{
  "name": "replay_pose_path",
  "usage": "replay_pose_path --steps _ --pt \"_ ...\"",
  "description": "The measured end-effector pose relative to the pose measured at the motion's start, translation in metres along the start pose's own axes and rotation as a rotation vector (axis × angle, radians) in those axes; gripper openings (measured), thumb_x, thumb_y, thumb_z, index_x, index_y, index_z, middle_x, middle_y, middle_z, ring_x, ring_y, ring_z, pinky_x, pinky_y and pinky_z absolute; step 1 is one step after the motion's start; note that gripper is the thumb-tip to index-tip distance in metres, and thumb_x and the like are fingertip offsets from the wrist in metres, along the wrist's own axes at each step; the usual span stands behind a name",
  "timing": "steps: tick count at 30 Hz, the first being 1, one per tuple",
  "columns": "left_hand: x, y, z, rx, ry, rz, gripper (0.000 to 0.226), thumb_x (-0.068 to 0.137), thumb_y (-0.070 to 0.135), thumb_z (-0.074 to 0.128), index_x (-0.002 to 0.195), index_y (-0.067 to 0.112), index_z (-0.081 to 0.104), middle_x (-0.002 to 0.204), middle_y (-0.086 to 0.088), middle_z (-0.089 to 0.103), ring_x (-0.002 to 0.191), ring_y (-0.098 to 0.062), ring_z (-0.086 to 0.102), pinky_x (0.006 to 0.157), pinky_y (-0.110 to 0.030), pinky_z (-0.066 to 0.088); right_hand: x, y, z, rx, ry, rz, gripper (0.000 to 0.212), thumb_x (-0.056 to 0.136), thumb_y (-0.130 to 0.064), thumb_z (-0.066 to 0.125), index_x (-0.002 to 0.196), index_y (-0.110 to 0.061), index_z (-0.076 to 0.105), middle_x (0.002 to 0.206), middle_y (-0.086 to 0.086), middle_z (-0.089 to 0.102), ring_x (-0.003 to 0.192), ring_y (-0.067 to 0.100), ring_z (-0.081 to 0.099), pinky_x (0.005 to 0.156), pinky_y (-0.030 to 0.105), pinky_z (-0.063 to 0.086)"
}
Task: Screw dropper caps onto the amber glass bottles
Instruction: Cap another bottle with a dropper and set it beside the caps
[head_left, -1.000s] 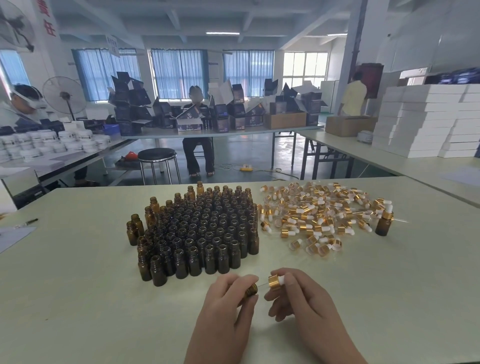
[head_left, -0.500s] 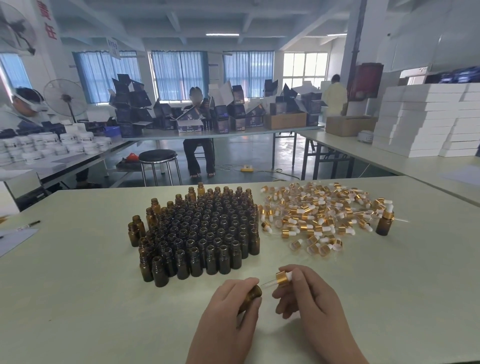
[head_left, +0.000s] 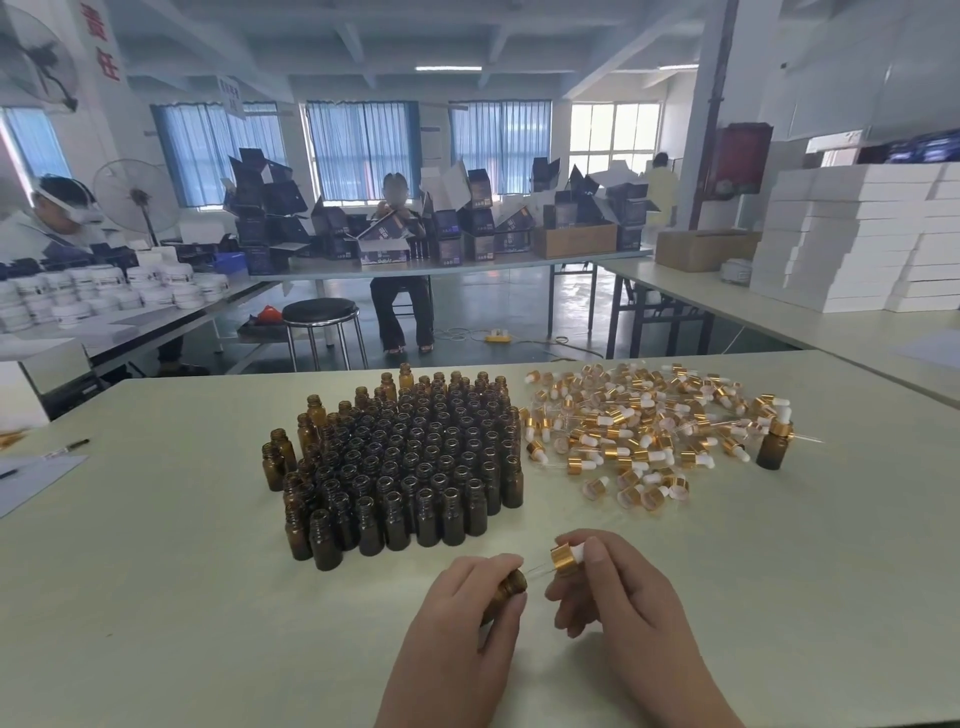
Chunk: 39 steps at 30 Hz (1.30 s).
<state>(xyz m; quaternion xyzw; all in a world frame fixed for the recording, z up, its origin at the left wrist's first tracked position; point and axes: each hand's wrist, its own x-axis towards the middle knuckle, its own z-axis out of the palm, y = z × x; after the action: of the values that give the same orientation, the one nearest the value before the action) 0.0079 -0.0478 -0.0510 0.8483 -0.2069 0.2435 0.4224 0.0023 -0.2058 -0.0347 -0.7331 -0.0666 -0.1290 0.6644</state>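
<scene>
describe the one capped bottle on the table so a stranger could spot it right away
On the pale table, find the loose heap of gold-and-white dropper caps, right of the block of open amber bottles. At the heap's right edge stands a lone bottle, the only standing one wearing a gold collar and white bulb.

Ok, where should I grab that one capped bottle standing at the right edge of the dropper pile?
Take the capped bottle by its amber glass body, coming from the near side: it stands upright, and the loose dropper caps crowd its left. Its white bulb top would likely squash.
</scene>
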Motion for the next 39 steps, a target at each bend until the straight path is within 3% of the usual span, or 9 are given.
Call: replay_pose_path --steps 6,21,35,39 --pt "0.0005 -0.0010 -0.0001 0.004 -0.005 0.010 0.033 0.081 0.019 0.075 0.112 0.024 0.066 0.095 0.026 0.055 0.093 0.015 0.047 0.074 -0.003 0.038 -0.0013 0.0028 0.0006 -0.105 -0.055 0.024 0.017 0.094 -0.009 0.055 0.092 -0.022 0.068 0.070 0.002 0.069 0.055 0.013 0.063 0.054 0.021 0.050" --pt "0.0011 -0.0013 -0.0020 0.009 -0.036 -0.032 0.030 0.082 0.025 0.073 0.111 0.023 0.068 0.094 0.026 0.056 0.101 0.007 0.048 0.077 -0.002 0.037 -0.0015 0.0007 0.0012 -0.104 -0.057 0.066 0.020 0.091 -0.004 0.060 0.093 -0.022 0.069 0.072 0.003 0.070 0.057 0.013 0.065 0.055 0.020 0.049" --pt "0.0010 -0.0003 -0.0045 0.018 -0.072 -0.017 0.032 0.082 0.030 0.074 0.113 0.024 0.068 0.107 0.013 0.066 0.108 0.004 0.045 0.083 -0.001 0.035 0.0004 0.0018 -0.0001 -0.235 -0.042 0.053 0.015 0.090 -0.025 0.063 0.075 -0.022 0.064 0.063 -0.002 0.066 0.052 0.006 0.059 0.055 0.013 0.045" --pt "0.0003 0.0002 -0.0036 0.027 -0.071 -0.057 0.036 0.080 0.033 0.075 0.115 0.026 0.067 0.111 0.015 0.065 0.099 0.005 0.054 0.084 0.000 0.034 0.0008 0.0025 -0.0001 -0.280 -0.037 0.055 0.020 0.090 -0.031 0.061 0.072 -0.024 0.063 0.063 -0.004 0.066 0.052 0.003 0.056 0.055 0.012 0.044"
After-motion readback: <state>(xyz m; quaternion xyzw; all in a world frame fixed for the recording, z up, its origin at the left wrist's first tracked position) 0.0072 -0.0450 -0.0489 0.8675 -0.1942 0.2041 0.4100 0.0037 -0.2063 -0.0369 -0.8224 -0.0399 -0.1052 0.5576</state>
